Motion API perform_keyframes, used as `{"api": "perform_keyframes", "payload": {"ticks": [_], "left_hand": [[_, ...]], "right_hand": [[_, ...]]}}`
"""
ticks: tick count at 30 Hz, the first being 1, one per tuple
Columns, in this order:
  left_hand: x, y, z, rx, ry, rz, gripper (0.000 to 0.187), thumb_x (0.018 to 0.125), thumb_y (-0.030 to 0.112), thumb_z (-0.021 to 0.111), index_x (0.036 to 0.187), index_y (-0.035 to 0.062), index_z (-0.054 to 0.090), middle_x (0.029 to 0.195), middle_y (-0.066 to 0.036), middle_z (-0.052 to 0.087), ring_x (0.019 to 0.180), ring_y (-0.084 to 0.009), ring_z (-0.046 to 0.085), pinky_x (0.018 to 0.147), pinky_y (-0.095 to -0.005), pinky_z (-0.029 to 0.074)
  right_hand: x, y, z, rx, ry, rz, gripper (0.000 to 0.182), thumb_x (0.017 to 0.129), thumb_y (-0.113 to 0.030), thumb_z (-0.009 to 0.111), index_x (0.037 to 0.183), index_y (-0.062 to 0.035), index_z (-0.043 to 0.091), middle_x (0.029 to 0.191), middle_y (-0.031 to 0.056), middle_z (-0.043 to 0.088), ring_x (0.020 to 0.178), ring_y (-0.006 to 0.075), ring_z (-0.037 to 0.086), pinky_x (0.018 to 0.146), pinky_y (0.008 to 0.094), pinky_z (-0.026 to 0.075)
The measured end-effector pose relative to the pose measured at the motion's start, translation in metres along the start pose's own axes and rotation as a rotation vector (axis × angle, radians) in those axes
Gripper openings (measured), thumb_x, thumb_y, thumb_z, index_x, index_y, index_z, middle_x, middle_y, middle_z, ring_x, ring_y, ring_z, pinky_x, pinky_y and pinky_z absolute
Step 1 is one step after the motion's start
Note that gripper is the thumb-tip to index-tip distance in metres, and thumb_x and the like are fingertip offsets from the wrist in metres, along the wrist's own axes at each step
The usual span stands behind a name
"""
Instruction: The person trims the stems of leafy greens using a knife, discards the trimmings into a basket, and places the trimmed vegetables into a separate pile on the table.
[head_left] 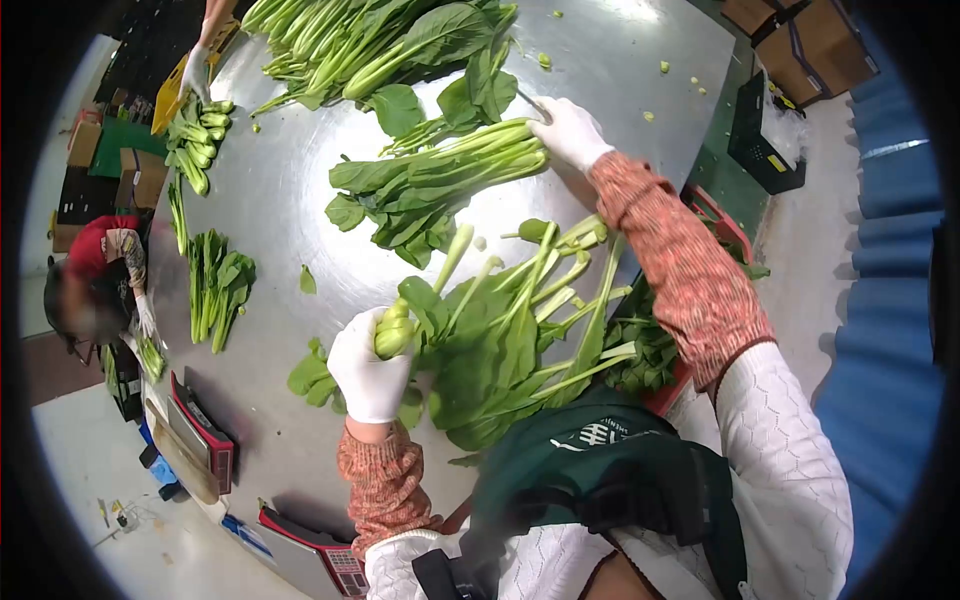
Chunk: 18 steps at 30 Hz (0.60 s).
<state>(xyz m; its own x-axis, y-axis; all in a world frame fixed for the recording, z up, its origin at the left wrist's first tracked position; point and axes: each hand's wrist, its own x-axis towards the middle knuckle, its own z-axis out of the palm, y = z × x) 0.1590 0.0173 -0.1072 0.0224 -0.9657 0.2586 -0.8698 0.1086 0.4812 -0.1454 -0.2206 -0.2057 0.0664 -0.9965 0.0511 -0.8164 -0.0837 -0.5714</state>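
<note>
My left hand (370, 365), in a white glove, is closed around the pale green base of a bok choy (393, 333). My right hand (570, 135), also gloved, is at the cut stem ends of a bunch of leafy greens (450, 165) lying on the metal table (290, 400). A thin dark strip, like the blade of a small knife (530, 103), sticks out from its closed fingers; the handle is hidden. Between my hands and my body spreads a loose heap of leaves and stems (520, 340).
A large pile of greens (380, 45) lies at the table's far side, with smaller bunches (215, 285) to the left. Another person (100, 270) works at the left edge; a further gloved hand (195, 72) touches bok choy. Red scales (205, 430) stand at lower left.
</note>
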Motion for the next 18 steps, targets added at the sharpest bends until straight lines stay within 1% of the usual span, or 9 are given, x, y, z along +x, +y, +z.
{"api": "perform_keyframes", "payload": {"ticks": [1, 4, 5, 8, 9, 13, 15, 17, 18], "left_hand": [[0.003, -0.001, 0.002, 0.011, 0.009, 0.018, 0.024, 0.068, 0.008, 0.077, 0.089, 0.0093, 0.065, 0.083, -0.009, 0.067, 0.074, -0.0298, 0.064, 0.068, -0.0375, 0.050], [0.009, -0.003, 0.003, 0.052, 0.019, 0.068, 0.028, 0.067, 0.010, 0.077, 0.092, 0.0095, 0.066, 0.084, -0.009, 0.067, 0.075, -0.0298, 0.064, 0.070, -0.0378, 0.050], [0.009, -0.005, 0.005, 0.060, 0.020, 0.081, 0.029, 0.067, 0.010, 0.077, 0.093, 0.0093, 0.066, 0.084, -0.009, 0.067, 0.076, -0.0298, 0.064, 0.070, -0.0378, 0.050], [0.010, -0.006, 0.006, 0.059, 0.024, 0.092, 0.031, 0.066, 0.009, 0.077, 0.094, 0.0090, 0.065, 0.084, -0.009, 0.066, 0.076, -0.0301, 0.064, 0.070, -0.0378, 0.050], [0.010, -0.006, 0.006, 0.055, 0.024, 0.093, 0.031, 0.066, 0.009, 0.077, 0.095, 0.0090, 0.065, 0.084, -0.010, 0.066, 0.076, -0.0301, 0.064, 0.070, -0.0378, 0.050], [0.012, 0.003, 0.007, 0.030, 0.078, 0.117, 0.030, 0.066, 0.007, 0.077, 0.093, 0.0082, 0.065, 0.083, -0.010, 0.066, 0.076, -0.0304, 0.064, 0.070, -0.0374, 0.050], [0.015, 0.014, 0.002, 0.003, 0.102, 0.129, 0.027, 0.067, 0.003, 0.076, 0.091, 0.0067, 0.065, 0.083, -0.011, 0.066, 0.075, -0.0311, 0.064, 0.069, -0.0370, 0.050], [0.022, 0.032, -0.006, 0.051, 0.117, 0.218, 0.027, 0.067, 0.003, 0.075, 0.091, 0.0067, 0.065, 0.082, -0.011, 0.065, 0.074, -0.0312, 0.063, 0.067, -0.0372, 0.050], [0.026, 0.042, -0.010, 0.077, 0.124, 0.260, 0.027, 0.067, 0.003, 0.075, 0.091, 0.0067, 0.065, 0.081, -0.011, 0.065, 0.073, -0.0312, 0.063, 0.067, -0.0373, 0.049]], "right_hand": [[0.010, -0.004, 0.004, -0.054, -0.027, 0.019, 0.036, 0.090, -0.035, 0.059, 0.110, -0.0070, 0.066, 0.099, 0.0196, 0.068, 0.095, 0.0365, 0.065, 0.086, 0.0401, 0.050], [0.026, 0.010, 0.026, -0.044, -0.220, 0.072, 0.041, 0.085, -0.036, 0.063, 0.111, -0.0044, 0.066, 0.104, 0.0188, 0.069, 0.100, 0.0361, 0.064, 0.091, 0.0441, 0.048], [0.029, 0.024, 0.034, 0.060, -0.199, 0.052, 0.045, 0.087, -0.035, 0.063, 0.116, 0.0007, 0.062, 0.101, 0.0210, 0.069, 0.098, 0.0326, 0.066, 0.089, 0.0408, 0.050], [0.015, 0.029, 0.030, 0.552, -0.234, 0.266, 0.044, 0.089, -0.033, 0.063, 0.111, 0.0046, 0.060, 0.094, 0.0208, 0.068, 0.095, 0.0258, 0.066, 0.086, 0.0362, 0.050], [0.006, 0.025, 0.025, 0.515, -0.140, 0.224, 0.028, 0.094, -0.025, 0.063, 0.097, 0.0017, 0.060, 0.087, 0.0054, 0.064, 0.083, 0.0094, 0.056, 0.078, 0.0269, 0.047], [-0.022, 0.006, -0.003, 0.541, -0.038, 0.057, 0.026, 0.095, -0.025, 0.063, 0.095, 0.0011, 0.059, 0.083, 0.0026, 0.059, 0.080, 0.0082, 0.049, 0.076, 0.0257, 0.045], [-0.041, -0.013, -0.029, 0.558, 0.005, -0.034, 0.027, 0.096, -0.025, 0.063, 0.095, 0.0010, 0.059, 0.084, 0.0021, 0.059, 0.080, 0.0083, 0.050, 0.076, 0.0256, 0.044], [-0.063, -0.039, -0.059, 0.599, 0.062, -0.159, 0.027, 0.096, -0.026, 0.063, 0.098, 0.0009, 0.059, 0.085, 0.0011, 0.060, 0.081, 0.0084, 0.050, 0.077, 0.0254, 0.044], [-0.074, -0.051, -0.077, 0.619, 0.038, -0.167, 0.027, 0.096, -0.026, 0.063, 0.099, 0.0008, 0.059, 0.085, 0.0011, 0.060, 0.081, 0.0082, 0.050, 0.077, 0.0253, 0.044]]}}
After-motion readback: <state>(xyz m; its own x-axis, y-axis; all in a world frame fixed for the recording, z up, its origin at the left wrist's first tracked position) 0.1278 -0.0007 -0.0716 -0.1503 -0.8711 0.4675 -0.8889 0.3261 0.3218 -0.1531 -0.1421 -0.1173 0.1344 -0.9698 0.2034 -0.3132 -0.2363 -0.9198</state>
